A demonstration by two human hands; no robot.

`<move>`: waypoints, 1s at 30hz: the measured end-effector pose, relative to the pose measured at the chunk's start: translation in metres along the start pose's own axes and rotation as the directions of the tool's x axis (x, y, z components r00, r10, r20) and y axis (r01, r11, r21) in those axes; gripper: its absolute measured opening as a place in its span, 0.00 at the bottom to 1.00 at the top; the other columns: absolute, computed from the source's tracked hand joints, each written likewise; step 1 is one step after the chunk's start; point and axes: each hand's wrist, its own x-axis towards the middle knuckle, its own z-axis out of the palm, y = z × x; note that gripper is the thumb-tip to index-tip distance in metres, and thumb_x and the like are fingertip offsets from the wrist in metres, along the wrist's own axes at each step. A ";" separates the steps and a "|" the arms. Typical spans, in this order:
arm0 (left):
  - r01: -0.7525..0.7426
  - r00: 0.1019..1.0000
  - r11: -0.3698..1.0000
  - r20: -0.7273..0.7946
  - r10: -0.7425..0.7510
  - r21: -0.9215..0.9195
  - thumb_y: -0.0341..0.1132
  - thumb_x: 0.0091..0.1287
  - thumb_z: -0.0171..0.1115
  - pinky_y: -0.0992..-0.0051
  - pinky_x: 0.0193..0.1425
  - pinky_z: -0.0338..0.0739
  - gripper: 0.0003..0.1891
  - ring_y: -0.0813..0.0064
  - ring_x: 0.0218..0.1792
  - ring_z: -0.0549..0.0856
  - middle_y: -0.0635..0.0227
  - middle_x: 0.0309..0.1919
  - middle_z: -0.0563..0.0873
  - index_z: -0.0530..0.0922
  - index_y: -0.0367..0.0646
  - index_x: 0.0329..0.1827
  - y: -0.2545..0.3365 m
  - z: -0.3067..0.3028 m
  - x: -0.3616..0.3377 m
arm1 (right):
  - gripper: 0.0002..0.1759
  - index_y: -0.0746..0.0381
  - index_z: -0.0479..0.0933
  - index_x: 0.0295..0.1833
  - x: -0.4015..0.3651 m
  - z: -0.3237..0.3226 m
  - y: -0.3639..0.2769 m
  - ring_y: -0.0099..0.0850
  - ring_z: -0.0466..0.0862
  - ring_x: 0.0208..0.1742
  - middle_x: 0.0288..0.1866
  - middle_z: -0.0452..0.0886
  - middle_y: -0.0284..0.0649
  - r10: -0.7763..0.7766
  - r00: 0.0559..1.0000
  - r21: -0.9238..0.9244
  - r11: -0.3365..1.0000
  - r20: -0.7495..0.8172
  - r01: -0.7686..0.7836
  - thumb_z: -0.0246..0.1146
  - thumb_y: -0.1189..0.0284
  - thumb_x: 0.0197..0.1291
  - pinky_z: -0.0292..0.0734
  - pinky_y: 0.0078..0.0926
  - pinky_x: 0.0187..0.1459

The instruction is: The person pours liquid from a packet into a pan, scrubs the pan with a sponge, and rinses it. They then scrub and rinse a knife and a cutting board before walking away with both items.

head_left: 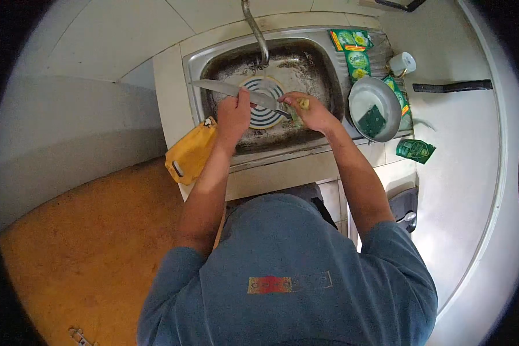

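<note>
The left hand (233,115) is shut tight around the long silver metal knife (225,88). The knife lies flat over the middle of the grey steel sink (194,62), with its tip pointing to the sink's left side. The right hand (316,113) pinches a small yellow sponge (303,104) by the knife's dark end.

I think it is best to hold the knife steady, keep fingers off the sharp edge, and rub slowly away from that edge. Wet soap could make it slip.

Under the knife, in the sink, lies a round white plate with blue rings (263,118). A bent metal tap (256,32) stands at the back of the sink. Just right of the sink sits a round metal bowl (360,95) with a green scrub pad (373,120) in it.
</note>
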 end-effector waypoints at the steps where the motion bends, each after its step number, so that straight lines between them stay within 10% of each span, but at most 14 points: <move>1: -0.013 0.999 0.999 0.030 0.011 0.049 0.45 0.69 0.47 0.70 0.28 0.69 0.24 0.74 0.19 0.76 0.64 0.15 0.78 0.80 0.33 0.25 -0.001 -0.001 -0.001 | 0.16 0.63 0.77 0.47 0.001 0.000 -0.004 0.23 0.73 0.32 0.30 0.78 0.34 -0.002 1.000 -0.001 1.000 0.003 0.002 0.52 0.61 0.68 0.71 0.23 0.38; 6: -0.016 0.998 0.998 -0.060 0.020 0.055 0.46 0.68 0.47 0.68 0.28 0.69 0.24 0.71 0.19 0.77 0.63 0.14 0.78 0.79 0.33 0.24 -0.013 0.010 -0.001 | 0.19 0.64 0.79 0.43 0.007 0.001 -0.024 0.29 0.81 0.40 0.36 0.83 0.41 0.484 0.826 -0.155 0.875 0.289 -0.458 0.61 0.58 0.60 0.74 0.26 0.44; 9: -0.019 0.998 0.998 -0.052 0.022 0.058 0.46 0.68 0.47 0.68 0.29 0.69 0.24 0.69 0.19 0.78 0.63 0.14 0.78 0.79 0.33 0.23 -0.011 0.011 -0.003 | 0.22 0.64 0.79 0.40 0.004 0.002 -0.035 0.30 0.80 0.35 0.32 0.82 0.41 0.275 0.890 -0.294 0.940 0.363 -0.171 0.66 0.55 0.53 0.75 0.27 0.42; 13: -0.007 1.000 0.998 0.010 0.006 0.055 0.45 0.68 0.47 0.68 0.29 0.70 0.24 0.68 0.20 0.78 0.62 0.15 0.79 0.79 0.34 0.23 -0.012 0.008 -0.001 | 0.25 0.64 0.79 0.38 0.009 0.004 -0.012 0.33 0.80 0.33 0.30 0.82 0.43 0.325 0.906 -0.395 0.896 0.271 -0.203 0.70 0.52 0.48 0.76 0.30 0.40; 16: 0.001 0.998 1.000 -0.064 0.000 0.013 0.45 0.68 0.47 0.70 0.28 0.69 0.24 0.70 0.20 0.78 0.62 0.16 0.79 0.79 0.32 0.24 -0.012 0.001 0.009 | 0.26 0.66 0.78 0.37 0.008 0.005 -0.014 0.38 0.80 0.31 0.29 0.82 0.47 0.332 0.843 -0.137 0.943 0.423 -0.303 0.69 0.51 0.48 0.76 0.32 0.40; 25: 0.090 0.996 0.986 -0.009 -0.093 -0.139 0.44 0.70 0.46 0.72 0.29 0.70 0.24 0.75 0.21 0.77 0.65 0.18 0.80 0.80 0.32 0.27 -0.021 0.003 0.015 | 0.17 0.61 0.78 0.36 0.003 -0.010 0.003 0.45 0.82 0.31 0.29 0.82 0.47 -0.024 0.999 -0.359 0.933 -0.021 0.015 0.67 0.56 0.55 0.76 0.36 0.35; 27: 0.084 0.995 0.985 -0.043 -0.091 -0.150 0.44 0.70 0.46 0.72 0.30 0.70 0.24 0.74 0.22 0.78 0.65 0.19 0.81 0.80 0.32 0.27 -0.024 0.007 0.018 | 0.18 0.63 0.77 0.36 -0.009 -0.026 0.012 0.46 0.82 0.34 0.28 0.80 0.50 -0.333 0.915 -0.446 0.871 -0.228 0.206 0.66 0.58 0.55 0.75 0.36 0.34; 30: 0.110 0.988 0.979 -0.088 -0.126 -0.170 0.45 0.71 0.44 0.71 0.31 0.71 0.26 0.73 0.22 0.78 0.65 0.19 0.81 0.80 0.33 0.25 -0.037 0.016 0.027 | 0.19 0.63 0.76 0.37 -0.039 -0.063 -0.018 0.46 0.82 0.37 0.32 0.81 0.48 0.014 0.802 -0.499 0.776 -0.598 -0.385 0.70 0.59 0.50 0.76 0.37 0.37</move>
